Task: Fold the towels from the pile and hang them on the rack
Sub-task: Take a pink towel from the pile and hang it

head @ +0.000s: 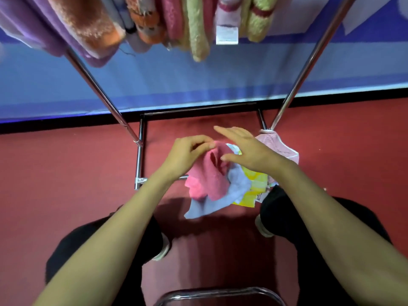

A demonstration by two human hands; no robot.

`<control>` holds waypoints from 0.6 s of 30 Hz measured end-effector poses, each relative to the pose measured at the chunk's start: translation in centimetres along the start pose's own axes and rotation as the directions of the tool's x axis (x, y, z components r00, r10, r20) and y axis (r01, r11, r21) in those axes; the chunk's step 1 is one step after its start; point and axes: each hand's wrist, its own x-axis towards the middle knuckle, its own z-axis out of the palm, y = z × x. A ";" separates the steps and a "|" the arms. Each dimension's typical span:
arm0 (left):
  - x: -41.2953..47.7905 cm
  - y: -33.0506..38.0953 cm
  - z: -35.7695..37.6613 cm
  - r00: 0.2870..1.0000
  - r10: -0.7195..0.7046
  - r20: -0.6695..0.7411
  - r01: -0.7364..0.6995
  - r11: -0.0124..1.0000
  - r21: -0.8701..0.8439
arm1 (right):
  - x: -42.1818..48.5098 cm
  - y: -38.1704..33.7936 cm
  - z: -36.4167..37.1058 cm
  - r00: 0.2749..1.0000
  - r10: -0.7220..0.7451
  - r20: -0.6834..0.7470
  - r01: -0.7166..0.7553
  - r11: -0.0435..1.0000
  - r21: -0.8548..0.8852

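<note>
- Your left hand (187, 154) reaches over the pile with its fingers (203, 143) curled in. Thumb and fingertips meet at the top edge of the pink towel (212, 175). They seem to pinch the cloth, though motion blur leaves the contact unclear.
- Your right hand (249, 151) hovers above the pile with straight, spread fingers that grip nothing. It hides part of the heap.
- The pink towel lies crumpled on top of the pile on the red floor (66, 173), between your knees and the rack's base frame.
- Under it a lavender towel (220, 202) spills toward you, and a yellow towel (254, 188) lies just beside that on the right.
- A pale pink towel (280, 146) is bunched at the foot of the rack's right pole.
- The rack (99, 89) stands over the pile, with one chrome pole rising on each side.
- Along its top hang a purple towel (33, 25), an orange towel (88, 25) and a green towel (198, 34), packed close with others.
- A chrome tube (220, 291) crosses the bottom edge between your legs.
</note>
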 end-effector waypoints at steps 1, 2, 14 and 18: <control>0.4 0.3 0.2 0.999 0.035 0.013 -0.035 0.999 0.016 | 0.4 -0.3 0.1 1.000 -0.016 -0.006 0.016 1.000 0.006; 0.9 0.7 0.2 0.999 0.050 0.012 -0.050 0.999 0.011 | 0.8 -0.6 -0.1 1.000 -0.006 -0.022 0.007 0.999 0.050; 1.8 -4.2 -1.1 0.958 -0.278 0.076 0.225 0.886 0.405 | 2.7 0.3 -4.0 0.801 0.296 -0.521 -0.159 0.943 0.291; 1.3 -4.2 -0.3 0.988 -0.156 -0.009 0.147 0.908 0.393 | 2.7 1.0 -3.3 0.899 0.288 -0.329 -0.317 0.948 -0.034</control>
